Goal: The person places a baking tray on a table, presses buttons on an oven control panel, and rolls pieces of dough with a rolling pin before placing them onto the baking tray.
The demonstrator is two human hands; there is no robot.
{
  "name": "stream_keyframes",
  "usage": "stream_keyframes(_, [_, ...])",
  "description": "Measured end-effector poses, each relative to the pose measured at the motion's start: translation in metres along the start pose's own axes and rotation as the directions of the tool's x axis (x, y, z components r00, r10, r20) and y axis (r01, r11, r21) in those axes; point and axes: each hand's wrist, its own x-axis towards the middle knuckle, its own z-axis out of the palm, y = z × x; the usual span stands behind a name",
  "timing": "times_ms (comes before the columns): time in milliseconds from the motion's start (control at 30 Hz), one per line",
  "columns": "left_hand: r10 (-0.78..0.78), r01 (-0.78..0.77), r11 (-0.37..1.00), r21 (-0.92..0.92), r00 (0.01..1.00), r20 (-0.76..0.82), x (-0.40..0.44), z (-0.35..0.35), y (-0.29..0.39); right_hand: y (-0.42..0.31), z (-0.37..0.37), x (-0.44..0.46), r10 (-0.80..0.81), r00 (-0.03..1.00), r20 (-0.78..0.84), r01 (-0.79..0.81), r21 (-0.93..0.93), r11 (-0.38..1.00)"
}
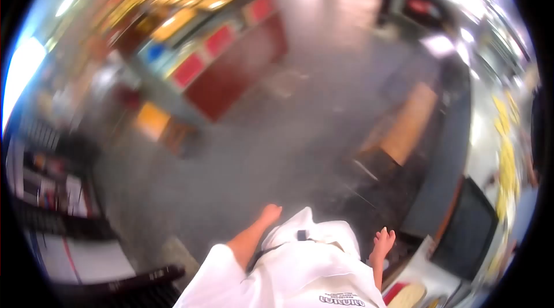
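Note:
My left hand [270, 213] hangs in front of my body at the left, above the grey floor [231, 163]. Blur smears its fingers, and I make out nothing held in it. Low on the right, my right hand [383, 242] is raised beside my body with its fingers somewhat apart and nothing in them. Between the two hands shows my white shirt [311, 262], with dark lettering near the bottom. The right hand is nearest to the side counter and a dark flat panel [466, 228] leaning or standing there.
A display counter [236, 71] with red panels and yellow goods stands ahead left. A long brown box or bench [407, 126] lies ahead right. Shelves with papers [86, 259] flank my left. Yellow items [506, 163] line the right counter. Much is blurred.

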Motion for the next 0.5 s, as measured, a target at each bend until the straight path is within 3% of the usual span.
stream_keyframes(67, [-0.003,0.056,0.970,0.238,0.976,-0.219,-0.013,-0.035,-0.039,0.008,0.053,-0.002,0.015,0.961,0.277,0.012,-0.097,0.995])
stream_keyframes(133, [-0.055,0.112,0.983,0.145,0.936,-0.349,-0.024,-0.059,-0.074,0.041,0.091,0.015,-0.027,0.881,0.472,0.114,-0.158,0.981])
stream_keyframes(167, [-0.078,0.130,0.986,0.103,0.912,-0.403,-0.027,-0.064,-0.091,0.054,0.104,0.026,0.049,0.823,0.565,0.145,-0.293,0.945])
stream_keyframes(233, [0.072,0.057,0.930,0.363,0.941,-0.331,-0.037,-0.076,-0.131,0.069,0.118,0.046,0.231,0.711,0.664,0.247,-0.543,0.803])
stream_keyframes(300, [0.201,-0.023,0.779,0.626,0.956,-0.215,-0.053,-0.079,-0.164,0.081,0.136,0.061,0.371,0.617,0.694,0.407,-0.686,0.603])
stream_keyframes(367, [-0.084,0.169,0.973,0.157,0.893,-0.442,-0.073,-0.062,-0.192,0.088,0.160,0.067,0.478,0.545,0.689,0.562,-0.723,0.401])
stream_keyframes(400, [0.064,0.107,0.898,0.427,0.928,-0.366,-0.098,-0.060,-0.193,0.094,0.174,0.070,0.519,0.520,0.678,0.622,-0.717,0.315])
stream_keyframes(433, [-0.070,0.191,0.939,0.287,0.920,-0.386,-0.095,-0.038,-0.214,0.098,0.193,0.071,0.550,0.495,0.673,0.670,-0.699,0.252])
stream_keyframes(467, [-0.052,0.180,0.944,0.277,0.910,-0.411,-0.109,-0.028,-0.220,0.102,0.214,0.070,0.570,0.478,0.668,0.707,-0.678,0.201])
stream_keyframes(500, [-0.115,0.227,0.912,0.341,0.941,-0.318,-0.115,-0.030,-0.220,0.105,0.239,0.069,0.581,0.478,0.659,0.726,-0.669,0.161])
